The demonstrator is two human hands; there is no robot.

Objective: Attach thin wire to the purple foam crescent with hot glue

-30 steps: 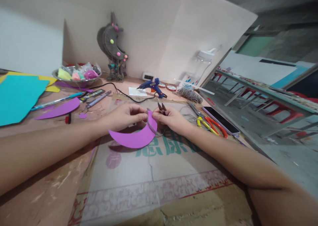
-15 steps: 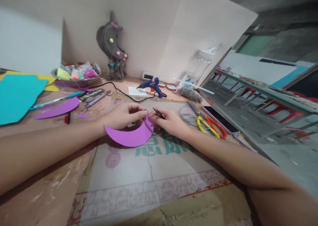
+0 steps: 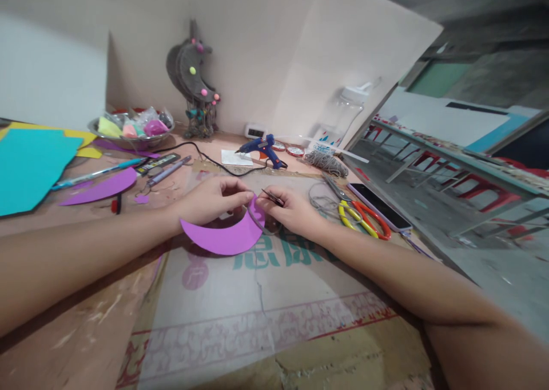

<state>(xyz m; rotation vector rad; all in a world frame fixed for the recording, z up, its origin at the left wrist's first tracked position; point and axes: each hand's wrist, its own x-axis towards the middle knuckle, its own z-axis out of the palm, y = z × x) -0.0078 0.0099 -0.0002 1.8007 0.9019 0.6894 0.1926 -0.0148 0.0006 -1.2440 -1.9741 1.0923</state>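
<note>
Head view: shows blue glue gun [image 3: 266,145] and grey cord bundle [image 3: 326,164] on the far tabletop [image 3: 92,247], scissors [image 3: 339,192] and phone [image 3: 380,206] to the right. Pinches far-right tip of purple crescent [image 3: 225,239] in left hand [image 3: 217,200] and right hand [image 3: 295,208], the latter also gripping dark pointed tool [image 3: 273,197]; leaves the rest nearer, leftward.

purple moon-shaped paper [image 3: 223,240] shifted slightly toward nine o'clock, small dark pointy metal snips [image 3: 273,198] in the right hand [image 3: 295,210] tipped from twelve o'clock toward ten
</note>
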